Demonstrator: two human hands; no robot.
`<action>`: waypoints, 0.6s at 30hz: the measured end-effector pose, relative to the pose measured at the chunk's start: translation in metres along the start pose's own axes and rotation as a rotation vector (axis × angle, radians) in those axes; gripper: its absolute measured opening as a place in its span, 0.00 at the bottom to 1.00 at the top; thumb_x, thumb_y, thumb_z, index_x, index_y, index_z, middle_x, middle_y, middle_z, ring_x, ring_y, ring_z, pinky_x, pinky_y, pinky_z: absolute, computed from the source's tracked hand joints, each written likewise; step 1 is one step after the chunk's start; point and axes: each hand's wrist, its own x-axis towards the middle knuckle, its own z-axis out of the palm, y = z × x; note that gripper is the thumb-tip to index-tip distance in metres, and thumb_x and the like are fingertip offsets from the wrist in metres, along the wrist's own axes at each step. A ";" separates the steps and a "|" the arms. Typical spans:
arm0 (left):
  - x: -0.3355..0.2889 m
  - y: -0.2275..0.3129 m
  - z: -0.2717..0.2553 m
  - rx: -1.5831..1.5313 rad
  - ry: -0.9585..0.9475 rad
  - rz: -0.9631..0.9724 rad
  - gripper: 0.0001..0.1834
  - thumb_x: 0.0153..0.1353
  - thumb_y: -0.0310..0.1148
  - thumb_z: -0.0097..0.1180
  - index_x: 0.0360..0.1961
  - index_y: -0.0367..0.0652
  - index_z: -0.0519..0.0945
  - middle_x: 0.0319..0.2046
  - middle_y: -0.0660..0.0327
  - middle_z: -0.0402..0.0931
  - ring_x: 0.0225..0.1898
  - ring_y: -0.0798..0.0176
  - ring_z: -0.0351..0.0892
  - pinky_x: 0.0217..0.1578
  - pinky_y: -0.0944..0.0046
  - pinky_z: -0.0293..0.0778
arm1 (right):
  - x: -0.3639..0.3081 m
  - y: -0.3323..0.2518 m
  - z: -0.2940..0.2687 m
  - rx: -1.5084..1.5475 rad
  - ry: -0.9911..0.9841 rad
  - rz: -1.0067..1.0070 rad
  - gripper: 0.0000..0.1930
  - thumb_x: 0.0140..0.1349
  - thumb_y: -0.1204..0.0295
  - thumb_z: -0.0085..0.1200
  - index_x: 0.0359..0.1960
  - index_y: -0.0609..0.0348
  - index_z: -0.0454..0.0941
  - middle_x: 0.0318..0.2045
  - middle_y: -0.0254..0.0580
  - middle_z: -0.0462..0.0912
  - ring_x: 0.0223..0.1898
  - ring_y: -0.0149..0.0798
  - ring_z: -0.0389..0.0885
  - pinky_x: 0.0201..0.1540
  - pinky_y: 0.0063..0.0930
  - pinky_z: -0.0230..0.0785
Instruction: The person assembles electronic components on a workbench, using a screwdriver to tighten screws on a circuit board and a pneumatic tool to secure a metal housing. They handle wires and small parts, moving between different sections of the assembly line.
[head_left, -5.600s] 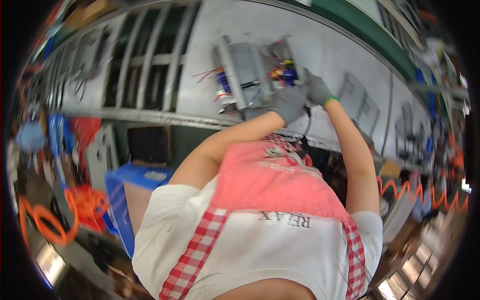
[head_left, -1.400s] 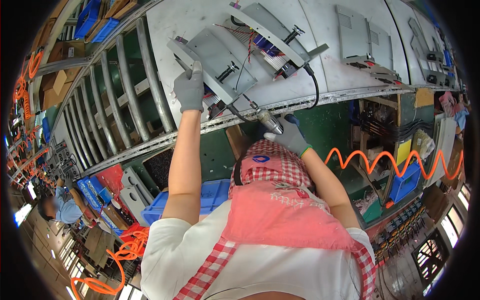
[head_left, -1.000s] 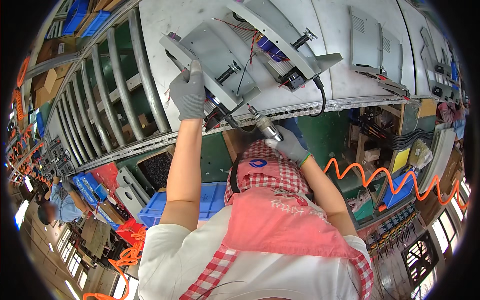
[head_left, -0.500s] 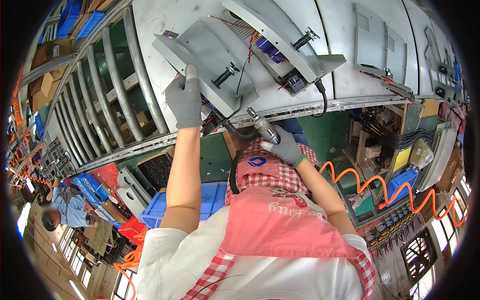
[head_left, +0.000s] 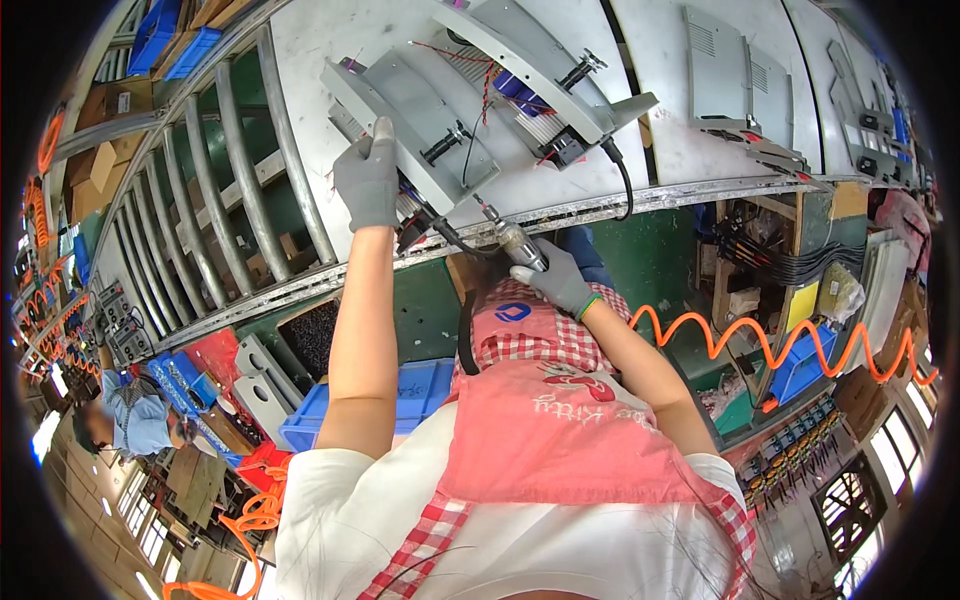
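Observation:
My left hand (head_left: 367, 178), in a grey glove, grips the near left edge of a grey metal housing (head_left: 425, 125) with its thumb on top. This housing stands tilted on the white worktop, with a black knobbed post (head_left: 446, 143) on its face and a black cable at its lower end. My right hand (head_left: 557, 281), gloved too, is wrapped round a silver power screwdriver (head_left: 520, 245). The bit points up and left, close to the housing's lower corner; whether it touches cannot be made out. A second grey housing (head_left: 530, 75) with purple and red-black wired parts stands just to the right.
Flat grey vented panels (head_left: 722, 75) lie farther right on the worktop. A metal roller conveyor (head_left: 240, 170) runs on the left. An orange coiled hose (head_left: 740, 340) stretches across the right side. A blue bin (head_left: 425, 385) sits below the bench; a co-worker (head_left: 140, 415) is far left.
The held housing has shifted right, nearer the second one, and is turned slightly. My right hand has brought the power screwdriver up and left toward its lower corner. The whole view has shifted a little.

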 end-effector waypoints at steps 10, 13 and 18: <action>-0.033 0.008 -0.080 -0.883 -0.409 -0.253 0.17 0.65 0.27 0.44 0.52 0.28 0.67 0.42 0.47 0.73 0.35 0.65 0.72 0.33 0.68 0.73 | -0.088 -0.084 -0.047 -0.176 0.052 -0.195 0.29 0.46 0.55 0.65 0.43 0.63 0.72 0.30 0.50 0.76 0.30 0.42 0.74 0.37 0.34 0.67; -0.061 0.015 -0.080 -0.965 -0.523 -0.349 0.14 0.67 0.29 0.44 0.49 0.30 0.67 0.40 0.47 0.73 0.33 0.65 0.72 0.33 0.69 0.73 | -0.112 -0.106 -0.044 -0.175 0.055 -0.280 0.29 0.46 0.56 0.65 0.45 0.63 0.72 0.31 0.49 0.77 0.30 0.40 0.74 0.37 0.32 0.67; -0.096 0.009 -0.065 -1.117 -0.688 -0.504 0.15 0.66 0.39 0.50 0.42 0.36 0.73 0.27 0.61 0.73 0.22 0.74 0.66 0.20 0.76 0.64 | -0.134 -0.136 -0.035 -0.208 0.000 -0.295 0.30 0.46 0.54 0.66 0.46 0.61 0.72 0.34 0.48 0.78 0.34 0.42 0.77 0.40 0.33 0.68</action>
